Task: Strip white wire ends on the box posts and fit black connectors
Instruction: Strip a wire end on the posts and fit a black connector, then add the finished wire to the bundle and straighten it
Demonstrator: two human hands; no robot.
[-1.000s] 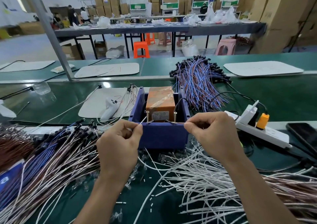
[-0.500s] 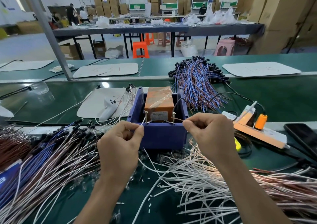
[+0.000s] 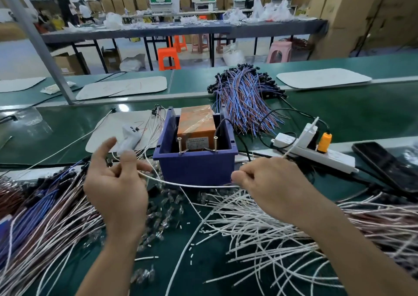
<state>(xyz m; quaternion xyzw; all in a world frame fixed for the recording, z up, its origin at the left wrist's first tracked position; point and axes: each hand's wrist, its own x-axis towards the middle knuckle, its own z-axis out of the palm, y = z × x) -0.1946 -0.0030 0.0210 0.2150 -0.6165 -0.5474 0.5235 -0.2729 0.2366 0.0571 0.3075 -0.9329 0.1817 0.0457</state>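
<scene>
A blue box (image 3: 194, 166) holds an orange block (image 3: 196, 125) and has two metal posts (image 3: 179, 145) on its near wall. In front of the box, one white wire (image 3: 187, 184) sags between my hands. My right hand (image 3: 269, 182) grips it in curled fingers, and its far part sticks out up and to the right. My left hand (image 3: 115, 182) has its index finger raised and fingers spread, and the wire's left end lies by its thumb. Loose white wires (image 3: 260, 227) are piled under my right arm. Wires with black connectors (image 3: 67, 173) lie at the left.
A white power strip (image 3: 316, 153) with an orange plug and a dark phone (image 3: 384, 166) lie right of the box. A bundle of blue and orange wires (image 3: 244, 101) sits behind it. A white mat (image 3: 106, 132) carries a white handheld device. Small clear parts (image 3: 167, 207) litter the belt.
Both hands have come down and away from the posts, taking the wire off them. My left hand has let go of its pinch and spread its fingers.
</scene>
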